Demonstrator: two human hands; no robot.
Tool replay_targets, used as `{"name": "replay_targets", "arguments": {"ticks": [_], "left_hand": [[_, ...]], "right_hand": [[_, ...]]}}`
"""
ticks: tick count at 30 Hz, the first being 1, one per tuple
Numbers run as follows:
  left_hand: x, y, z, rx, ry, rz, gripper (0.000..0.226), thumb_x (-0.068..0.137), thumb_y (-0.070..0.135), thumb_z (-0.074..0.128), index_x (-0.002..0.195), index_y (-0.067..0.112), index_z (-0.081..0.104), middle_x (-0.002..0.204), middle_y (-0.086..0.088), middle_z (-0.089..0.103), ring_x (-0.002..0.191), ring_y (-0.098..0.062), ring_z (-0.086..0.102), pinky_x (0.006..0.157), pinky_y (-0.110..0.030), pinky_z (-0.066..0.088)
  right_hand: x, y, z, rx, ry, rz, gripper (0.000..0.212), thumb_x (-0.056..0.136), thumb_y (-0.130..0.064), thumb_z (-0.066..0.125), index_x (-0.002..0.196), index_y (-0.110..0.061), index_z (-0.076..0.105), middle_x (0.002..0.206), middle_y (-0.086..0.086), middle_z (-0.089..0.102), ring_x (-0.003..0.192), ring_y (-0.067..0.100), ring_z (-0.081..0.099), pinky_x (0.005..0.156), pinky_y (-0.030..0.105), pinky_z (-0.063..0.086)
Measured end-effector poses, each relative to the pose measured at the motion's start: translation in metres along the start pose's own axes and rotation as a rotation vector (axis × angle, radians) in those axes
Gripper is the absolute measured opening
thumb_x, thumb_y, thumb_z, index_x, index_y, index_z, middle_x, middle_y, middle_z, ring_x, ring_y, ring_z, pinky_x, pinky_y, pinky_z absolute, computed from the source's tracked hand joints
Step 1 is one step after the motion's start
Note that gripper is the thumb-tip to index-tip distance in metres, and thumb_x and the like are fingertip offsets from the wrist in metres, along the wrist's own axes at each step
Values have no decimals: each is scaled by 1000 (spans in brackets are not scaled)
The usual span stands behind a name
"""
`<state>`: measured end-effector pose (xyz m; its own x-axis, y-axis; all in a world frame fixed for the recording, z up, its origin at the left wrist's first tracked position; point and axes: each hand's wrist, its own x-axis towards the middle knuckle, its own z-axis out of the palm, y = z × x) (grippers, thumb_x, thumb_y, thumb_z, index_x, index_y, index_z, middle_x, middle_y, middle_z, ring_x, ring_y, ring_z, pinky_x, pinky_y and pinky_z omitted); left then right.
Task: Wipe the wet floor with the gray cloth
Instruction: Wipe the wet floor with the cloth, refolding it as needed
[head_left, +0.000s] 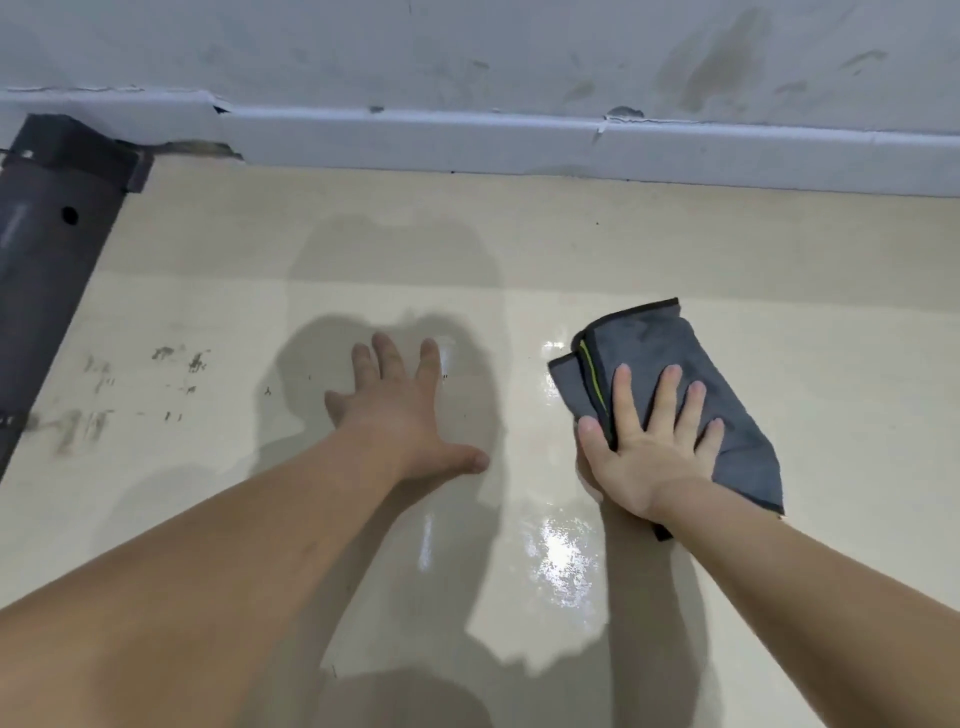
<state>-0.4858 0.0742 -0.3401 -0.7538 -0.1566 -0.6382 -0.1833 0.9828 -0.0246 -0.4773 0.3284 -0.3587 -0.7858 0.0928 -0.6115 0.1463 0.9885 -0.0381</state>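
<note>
Head view: my right hand (655, 441) lies spread, pressing the gray cloth (670, 358) flat.
Left hand (400, 410): spread, bracing on floor (779, 270).
Next: drag cloth through the shiny wet patch (558, 556) just below my right hand, keeping the palm flat.

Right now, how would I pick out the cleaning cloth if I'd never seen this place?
Start at the white baseboard, come down the beige floor to its shiny wet patch. Under the flat right hand lies the gray cloth: folded, dark-edged, with a yellow-green stripe, the only fabric there.
</note>
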Motion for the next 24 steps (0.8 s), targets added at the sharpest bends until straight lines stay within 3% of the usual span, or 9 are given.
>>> {"name": "replay_targets", "arguments": {"ticks": [2,3,5,6,8,9,11,18,24], "left_hand": [[0,-1,2,-16,0,12,153,49,96,63,155,35,-28,166,-17,-29,154,-42,-21,115,-71,22],[-1,-2,2,-13,0,18,152,49,97,61,154,35,-29,166,-17,-29,154,-43,-22,115,-71,21],[0,-4,1,9,-24,33,153,49,95,62,153,35,-32,164,-17,-33,152,-44,-24,116,-72,19],[0,-7,-1,21,-56,42,157,47,91,68,151,35,-36,162,-17,-37,151,-44,-28,117,-72,17],[0,-9,-5,53,-109,64,168,43,79,82,148,35,-41,158,-16,-45,149,-44,-32,118,-71,16],[-1,-9,-7,64,-108,67,170,41,76,86,148,35,-40,158,-16,-43,150,-44,-31,118,-69,20],[-1,-10,-7,74,-86,64,171,39,74,88,151,34,-36,162,-17,-37,152,-45,-25,115,-65,30],[4,-15,-2,115,-36,110,169,42,80,82,150,33,-39,162,-18,-37,152,-46,-24,114,-64,32],[4,-18,-5,130,-53,109,167,44,80,80,149,34,-40,161,-18,-40,152,-45,-26,112,-61,37]], "right_hand": [[-26,-15,24,-51,-39,-198,70,99,-68,7,152,-45,-32,160,9,-43,147,35,-40,120,59,-19],[-41,-19,39,-90,-31,-327,68,100,-66,8,155,-43,-26,163,11,-37,149,35,-36,121,60,-16],[-66,-24,55,-140,4,-440,65,104,-61,16,164,-37,7,171,17,-1,157,37,-10,119,61,4],[-67,-24,57,-193,30,-480,63,104,-59,19,163,-38,15,171,17,6,157,35,-6,117,61,8],[-54,-23,42,-270,-80,-552,62,104,-61,13,157,-50,-17,164,8,-36,146,28,-42,119,59,-12],[-44,-23,29,-331,-224,-547,62,103,-63,10,148,-53,-32,150,1,-54,135,25,-56,117,58,-24],[-19,-32,1,-440,-258,-565,64,102,-65,10,144,-54,-38,141,-3,-62,132,26,-59,115,57,-29],[85,-82,-70,-242,-187,-325,74,97,-75,22,152,-56,-23,158,-3,-46,146,28,-42,121,54,-20],[108,-53,-87,-46,-67,-128,76,92,-83,20,153,-58,-17,165,-5,-36,152,24,-32,123,54,-14]]}}
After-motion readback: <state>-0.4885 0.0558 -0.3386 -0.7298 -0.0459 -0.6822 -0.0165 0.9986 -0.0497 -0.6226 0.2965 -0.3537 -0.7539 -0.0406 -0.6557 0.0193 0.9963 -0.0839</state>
